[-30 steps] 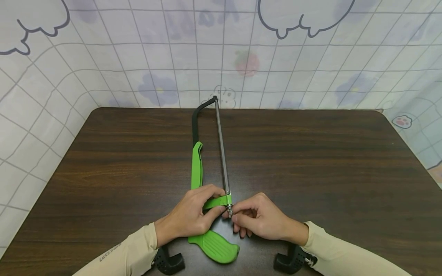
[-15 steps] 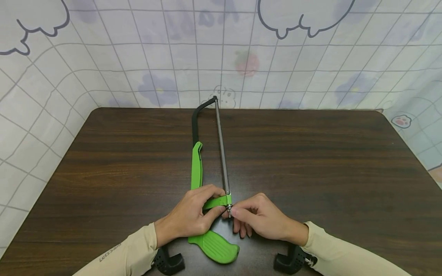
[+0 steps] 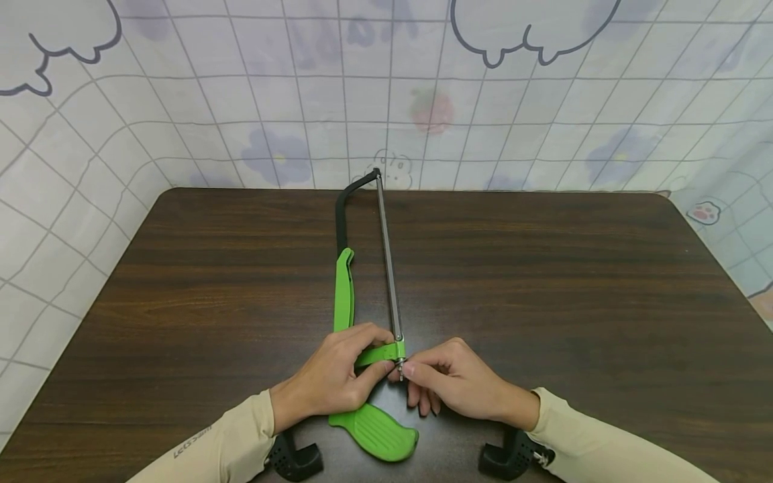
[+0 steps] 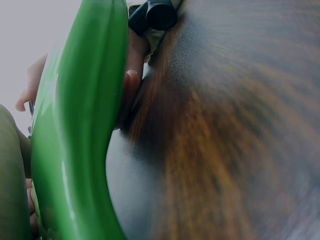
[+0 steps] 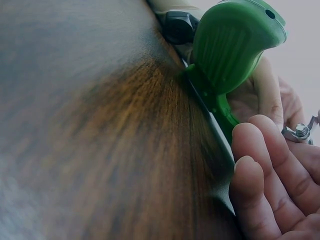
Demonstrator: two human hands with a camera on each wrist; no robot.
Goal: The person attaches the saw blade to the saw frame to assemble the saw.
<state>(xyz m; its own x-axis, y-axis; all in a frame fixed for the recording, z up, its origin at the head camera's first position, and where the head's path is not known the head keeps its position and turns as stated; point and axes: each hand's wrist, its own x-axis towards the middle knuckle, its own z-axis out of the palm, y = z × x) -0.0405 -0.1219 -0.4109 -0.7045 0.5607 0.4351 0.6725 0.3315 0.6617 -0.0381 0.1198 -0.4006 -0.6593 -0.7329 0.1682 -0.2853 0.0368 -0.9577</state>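
Note:
A hacksaw (image 3: 376,433) lies on the table, its green handle toward me and its black front frame pointing away. The grey blade (image 3: 388,261) runs along its right side. My left hand (image 3: 332,372) holds the green arm at the blade's near end, thumb and fingers on either side of it. With thumb and index finger, my right hand (image 3: 461,382) pinches the small metal wing nut (image 5: 302,131) at that end; its other fingers are loosely bent. In the left wrist view the green handle (image 4: 85,125) covers much of the left hand.
The dark wood table (image 3: 543,288) reaches back to a wall covering (image 3: 519,100) with a grid print. Black wrist cameras (image 3: 296,459) sit under both forearms, close to the table's near side. The saw's far tip overlaps the table's back edge in the head view.
My right thumb has shifted up and in against the wing nut, which now shows narrower than before. The left hand and the hacksaw stay where they were.

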